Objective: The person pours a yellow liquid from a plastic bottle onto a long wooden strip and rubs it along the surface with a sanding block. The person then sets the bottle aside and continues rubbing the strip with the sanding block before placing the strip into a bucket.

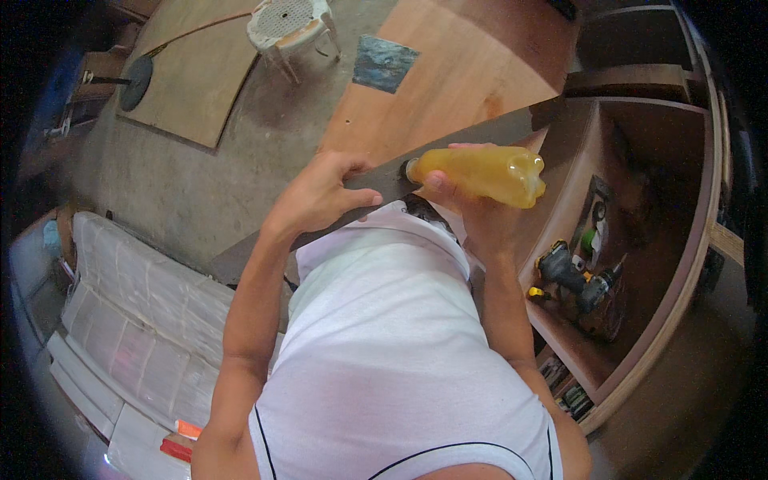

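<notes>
My left hand [320,196] grips a long dark grey strip [382,182], fingers curled round it and thumb lying across it. The strip runs diagonally in front of my waist, along the edge of a wooden panel [432,80] bearing a dark square patch. My right hand [456,192] is closed round a plastic bottle [508,172] of yellow liquid. The bottle lies sideways, its neck against or just above the strip; I cannot tell whether they touch. My right fingers are mostly hidden behind it.
A cabinet compartment [656,184] at right holds two power tools [560,268] and small items. A white plastic stool [288,28] stands on the concrete floor [200,184] beside a leaning board [184,88] and a dark round object [136,84]. Wrapped panels [136,312] lie at lower left.
</notes>
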### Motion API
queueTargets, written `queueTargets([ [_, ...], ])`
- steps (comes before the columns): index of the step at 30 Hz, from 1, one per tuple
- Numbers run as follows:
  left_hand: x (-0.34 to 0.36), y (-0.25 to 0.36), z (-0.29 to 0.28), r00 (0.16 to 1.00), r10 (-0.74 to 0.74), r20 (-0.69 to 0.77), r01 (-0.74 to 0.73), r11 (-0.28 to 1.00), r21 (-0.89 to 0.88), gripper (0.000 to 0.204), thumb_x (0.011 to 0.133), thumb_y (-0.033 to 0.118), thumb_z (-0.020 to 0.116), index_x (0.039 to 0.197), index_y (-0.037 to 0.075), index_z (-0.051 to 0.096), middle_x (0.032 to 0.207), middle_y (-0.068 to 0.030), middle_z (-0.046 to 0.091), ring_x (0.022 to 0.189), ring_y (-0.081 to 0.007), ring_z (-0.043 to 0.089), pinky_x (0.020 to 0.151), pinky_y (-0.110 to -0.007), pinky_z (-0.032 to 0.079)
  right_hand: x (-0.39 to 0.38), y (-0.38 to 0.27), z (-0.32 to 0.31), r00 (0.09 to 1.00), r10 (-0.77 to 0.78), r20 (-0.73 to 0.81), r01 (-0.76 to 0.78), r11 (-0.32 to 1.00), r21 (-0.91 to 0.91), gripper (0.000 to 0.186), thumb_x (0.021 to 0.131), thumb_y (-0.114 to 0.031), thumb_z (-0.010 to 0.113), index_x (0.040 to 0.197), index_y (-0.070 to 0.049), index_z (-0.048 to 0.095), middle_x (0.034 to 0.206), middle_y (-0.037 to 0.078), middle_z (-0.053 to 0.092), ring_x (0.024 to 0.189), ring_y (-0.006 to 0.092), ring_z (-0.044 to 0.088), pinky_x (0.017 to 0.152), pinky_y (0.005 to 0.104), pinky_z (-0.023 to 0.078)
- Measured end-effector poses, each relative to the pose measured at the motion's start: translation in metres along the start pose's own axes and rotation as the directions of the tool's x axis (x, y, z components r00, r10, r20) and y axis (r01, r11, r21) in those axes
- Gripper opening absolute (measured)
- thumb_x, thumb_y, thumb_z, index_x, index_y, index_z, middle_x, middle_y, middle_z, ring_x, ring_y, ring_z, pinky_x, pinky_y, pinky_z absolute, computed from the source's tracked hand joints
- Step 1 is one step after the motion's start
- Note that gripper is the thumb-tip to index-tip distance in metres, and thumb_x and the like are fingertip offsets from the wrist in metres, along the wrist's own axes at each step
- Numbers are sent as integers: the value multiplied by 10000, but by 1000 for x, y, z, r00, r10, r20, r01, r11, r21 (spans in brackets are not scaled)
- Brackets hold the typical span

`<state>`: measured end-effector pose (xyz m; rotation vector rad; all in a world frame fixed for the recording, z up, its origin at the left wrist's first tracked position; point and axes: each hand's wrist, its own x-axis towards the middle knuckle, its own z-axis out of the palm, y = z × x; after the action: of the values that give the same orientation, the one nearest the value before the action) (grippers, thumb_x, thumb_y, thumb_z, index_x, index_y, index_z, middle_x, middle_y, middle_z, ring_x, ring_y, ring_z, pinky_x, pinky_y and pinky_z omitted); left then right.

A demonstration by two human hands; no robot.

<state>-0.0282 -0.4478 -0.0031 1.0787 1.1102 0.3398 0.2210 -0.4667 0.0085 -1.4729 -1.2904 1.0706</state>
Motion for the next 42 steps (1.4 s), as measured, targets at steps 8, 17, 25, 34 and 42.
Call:
queueTargets([
  [8, -2, 1, -2, 999, -45, -8, 46, 997, 67, 222, 932, 26, 795, 1131, -42, 723, 882, -51, 733, 750, -122, 700, 675, -291, 565, 5, -6, -3, 996, -79, 32, 81, 993, -80, 406, 806, -277, 987, 1056, -34, 779, 991, 70, 815, 893, 183, 775, 791, 342, 619],
  [17, -1, -9, 1, 999, -52, -16, 51, 999, -7, 263, 928, 3, 789, 1175, -45, 713, 925, -33, 739, 784, -119, 699, 708, -295, 575, 37, 25, -48, 977, -100, -189, 96, 995, -29, 393, 790, -268, 1004, 955, -55, 719, 895, 31, 754, 798, 171, 726, 744, 324, 596],
  [25, -2, -1, 7, 995, -75, -68, 76, 997, 15, 176, 912, 15, 793, 1062, -52, 731, 873, -53, 734, 746, -127, 680, 706, -318, 544, 79, 61, -94, 929, -327, -172, 253, 902, -349, 402, 859, -365, 940, 963, -34, 737, 913, 96, 793, 818, 236, 772, 756, 378, 612],
  [34, 4, -21, 1, 996, -57, -70, 57, 998, 7, 200, 910, 11, 790, 1091, -45, 725, 912, -38, 731, 770, -118, 675, 720, -306, 546, 98, 74, -132, 937, -264, -228, 168, 914, -368, 391, 878, -285, 929, 1082, -4, 747, 1017, 100, 806, 934, 199, 782, 855, 351, 618],
  [42, 13, -35, -5, 991, -80, -106, 95, 984, 151, 207, 886, 25, 803, 1070, -28, 726, 944, -36, 734, 841, -138, 669, 809, -337, 543, 116, 100, -152, 914, -337, -228, 228, 888, -399, 372, 900, -310, 910, 1054, -6, 760, 986, 104, 820, 895, 200, 798, 810, 344, 634],
])
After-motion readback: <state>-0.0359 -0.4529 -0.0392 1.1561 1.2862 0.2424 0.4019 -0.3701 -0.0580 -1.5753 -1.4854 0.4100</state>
